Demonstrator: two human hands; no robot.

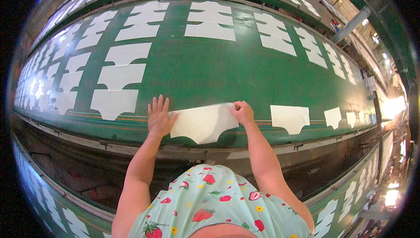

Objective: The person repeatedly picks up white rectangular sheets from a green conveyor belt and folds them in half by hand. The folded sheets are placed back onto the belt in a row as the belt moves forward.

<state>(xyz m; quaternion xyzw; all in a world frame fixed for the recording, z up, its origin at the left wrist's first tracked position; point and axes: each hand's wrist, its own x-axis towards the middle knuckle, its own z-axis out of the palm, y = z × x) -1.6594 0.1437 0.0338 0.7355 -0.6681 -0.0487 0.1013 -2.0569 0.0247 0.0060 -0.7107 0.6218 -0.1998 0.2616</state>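
Observation:
A white cut fabric piece [199, 123], straight along its far edge and curved in at its near corners, lies at the near edge of the long green table [197, 72]. My left hand [160, 118] is spread with its fingers stretched out, its thumb reaching the left end of the piece. At the far right corner, my right hand [243, 113] pinches the fabric between thumb and bent fingers. That corner looks slightly raised, with a shadow over the right part of the cloth.
Similar white pieces lie in columns, including a piece to the left [114, 102] and another to the right [289, 118]. Orange lines run along the table's near side. A metal rail [118, 148] edges it. More green tables with white pieces stand beyond and behind me.

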